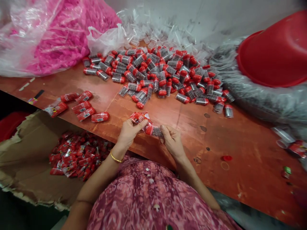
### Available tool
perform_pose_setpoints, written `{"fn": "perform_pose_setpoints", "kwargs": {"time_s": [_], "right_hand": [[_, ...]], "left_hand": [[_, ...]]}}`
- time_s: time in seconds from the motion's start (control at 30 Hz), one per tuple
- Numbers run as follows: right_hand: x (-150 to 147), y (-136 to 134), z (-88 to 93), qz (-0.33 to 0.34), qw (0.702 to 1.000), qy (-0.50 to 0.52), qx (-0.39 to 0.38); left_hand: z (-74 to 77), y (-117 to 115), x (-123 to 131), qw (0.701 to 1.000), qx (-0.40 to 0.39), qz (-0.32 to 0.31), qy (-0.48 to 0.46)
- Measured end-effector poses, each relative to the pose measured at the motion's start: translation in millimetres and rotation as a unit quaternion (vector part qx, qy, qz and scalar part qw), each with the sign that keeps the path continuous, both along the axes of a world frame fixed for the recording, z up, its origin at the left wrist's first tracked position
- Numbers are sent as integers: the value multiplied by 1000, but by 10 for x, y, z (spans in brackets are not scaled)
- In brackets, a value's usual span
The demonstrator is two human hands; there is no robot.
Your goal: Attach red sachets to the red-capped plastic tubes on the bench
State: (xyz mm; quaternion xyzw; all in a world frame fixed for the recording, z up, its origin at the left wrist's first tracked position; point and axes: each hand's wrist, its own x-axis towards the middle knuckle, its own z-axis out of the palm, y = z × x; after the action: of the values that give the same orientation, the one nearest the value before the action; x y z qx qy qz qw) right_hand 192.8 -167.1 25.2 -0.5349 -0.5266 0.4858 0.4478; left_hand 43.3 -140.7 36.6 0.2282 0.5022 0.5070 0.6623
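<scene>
Holding a red-capped plastic tube (154,131) between left hand (129,132) and right hand (172,140)

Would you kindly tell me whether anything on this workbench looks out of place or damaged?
A small red cap lies loose on the wooden table, well apart from the heap of capped tubes. The cardboard box below the table edge also has ragged, torn edges.
</scene>
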Motion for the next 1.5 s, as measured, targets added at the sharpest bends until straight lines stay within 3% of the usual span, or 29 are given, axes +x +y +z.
{"fn": "perform_pose_setpoints", "kwargs": {"time_s": [0.13, 0.37, 0.53, 0.7, 0.8, 0.93, 1.0, 1.13, 1.37, 1.5], "right_hand": [[-45, -5, -55, -32, 999, 15, 18], [-190, -16, -190, -119, 991, 67, -5], [-253, -12, -203, -8, 993, 105, -61], [-242, 37, -145, -16, 999, 38, -12], [-262, 30, -158, 20, 999, 26, 1], [-342, -7, -191, -5, 999, 47, 14], [-379, -14, -193, -11, 998, 68, 5], [-418, -12, -195, 25, 993, 105, -41], [-486, 0, -253, -24, 988, 144, -49], [-424, 18, -218, 57, 980, 173, -85]], "left_hand": [[-45, -23, 73, 999, -16, 28, -32], [-148, -70, 219, 995, 34, 85, -45], [-132, -66, 218, 993, 11, 91, -78], [-134, -45, 167, 991, 21, 92, -95], [-149, -37, 157, 990, 24, 97, -97], [-172, -56, 194, 993, 37, 88, -75], [-178, -68, 194, 993, 56, 74, -73], [-183, -92, 142, 995, 65, -16, -69], [-205, -194, 243, 997, 38, 32, -59], [-181, -172, 171, 996, 36, 6, -82]]}}
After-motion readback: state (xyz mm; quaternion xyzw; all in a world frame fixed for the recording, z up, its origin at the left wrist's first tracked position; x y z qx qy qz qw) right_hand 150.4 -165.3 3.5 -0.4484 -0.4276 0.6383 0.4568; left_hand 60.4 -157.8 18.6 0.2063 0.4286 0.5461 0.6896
